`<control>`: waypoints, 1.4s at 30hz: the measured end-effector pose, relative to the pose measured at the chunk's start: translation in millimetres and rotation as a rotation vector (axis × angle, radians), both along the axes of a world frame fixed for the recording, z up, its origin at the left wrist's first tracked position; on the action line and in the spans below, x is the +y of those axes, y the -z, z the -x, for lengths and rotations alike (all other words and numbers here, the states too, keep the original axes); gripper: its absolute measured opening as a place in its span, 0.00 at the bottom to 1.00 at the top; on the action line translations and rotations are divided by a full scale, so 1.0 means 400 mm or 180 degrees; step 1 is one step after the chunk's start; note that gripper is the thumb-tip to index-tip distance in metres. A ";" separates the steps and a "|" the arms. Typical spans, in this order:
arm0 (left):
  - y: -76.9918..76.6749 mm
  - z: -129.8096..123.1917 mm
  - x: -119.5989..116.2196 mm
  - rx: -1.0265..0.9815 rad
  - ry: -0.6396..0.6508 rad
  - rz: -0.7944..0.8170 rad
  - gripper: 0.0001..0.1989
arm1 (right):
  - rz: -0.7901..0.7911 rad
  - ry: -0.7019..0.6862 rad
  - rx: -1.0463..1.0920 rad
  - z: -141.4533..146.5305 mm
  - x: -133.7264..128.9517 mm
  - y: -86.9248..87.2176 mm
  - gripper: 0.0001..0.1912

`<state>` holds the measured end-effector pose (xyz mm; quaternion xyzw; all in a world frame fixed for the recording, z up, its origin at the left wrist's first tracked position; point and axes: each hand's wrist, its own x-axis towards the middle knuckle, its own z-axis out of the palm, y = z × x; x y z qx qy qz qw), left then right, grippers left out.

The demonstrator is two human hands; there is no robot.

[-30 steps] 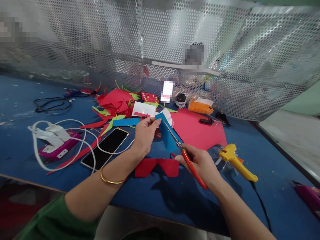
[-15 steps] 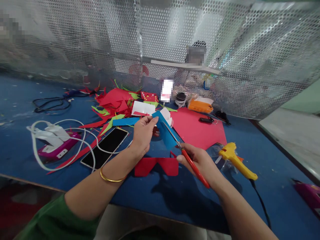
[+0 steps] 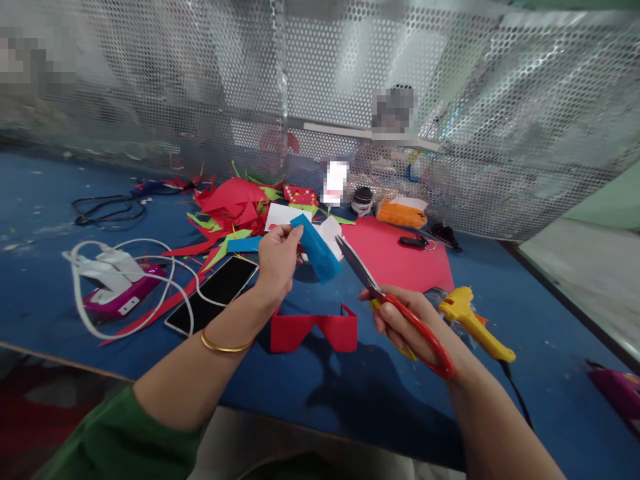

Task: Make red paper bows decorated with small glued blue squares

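Observation:
Pinched at its upper left end, a blue strip of paper slants down to the right from my left hand. My right hand grips a pair of scissors with red and yellow handles. Their blades point up and left, close to the strip but apart from it. Below the hands, a red paper cutout shaped like glasses stands on the blue table. Another blue piece of paper lies behind my left wrist.
A black-screened phone and a purple power strip with white cables lie left. Red and green paper scraps pile up behind. At right are a red sheet and a yellow glue gun. A perforated screen borders the back.
The scissors have come away from the blue strip, moving right and turning so both handles show. My left hand has shifted slightly left with the strip, which looks narrower.

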<state>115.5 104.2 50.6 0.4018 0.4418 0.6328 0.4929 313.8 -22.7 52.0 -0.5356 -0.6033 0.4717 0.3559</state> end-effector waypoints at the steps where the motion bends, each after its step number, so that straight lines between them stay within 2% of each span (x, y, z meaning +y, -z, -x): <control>1: 0.000 -0.002 -0.004 0.0044 0.0058 -0.0047 0.09 | -0.0056 0.0020 0.0002 0.001 0.002 0.003 0.27; 10: 0.012 -0.022 -0.028 0.0158 0.0514 -0.0097 0.09 | -0.0053 -0.0159 -0.0187 0.016 0.019 0.023 0.28; 18: 0.016 -0.033 -0.044 -0.0015 0.0557 0.0172 0.11 | -0.0396 -0.0135 -0.0734 0.016 0.026 0.023 0.21; 26: 0.017 -0.036 -0.045 0.0061 0.0463 0.0143 0.08 | -0.0321 -0.0093 -0.0983 0.009 0.028 0.037 0.25; 34: 0.022 -0.039 -0.051 -0.0017 0.0545 0.0286 0.09 | -0.0394 -0.0026 -0.1053 0.012 0.031 0.045 0.22; 42: 0.021 -0.043 -0.064 0.0000 0.0847 0.0348 0.10 | -0.0516 0.0182 -0.1331 0.021 0.027 0.051 0.22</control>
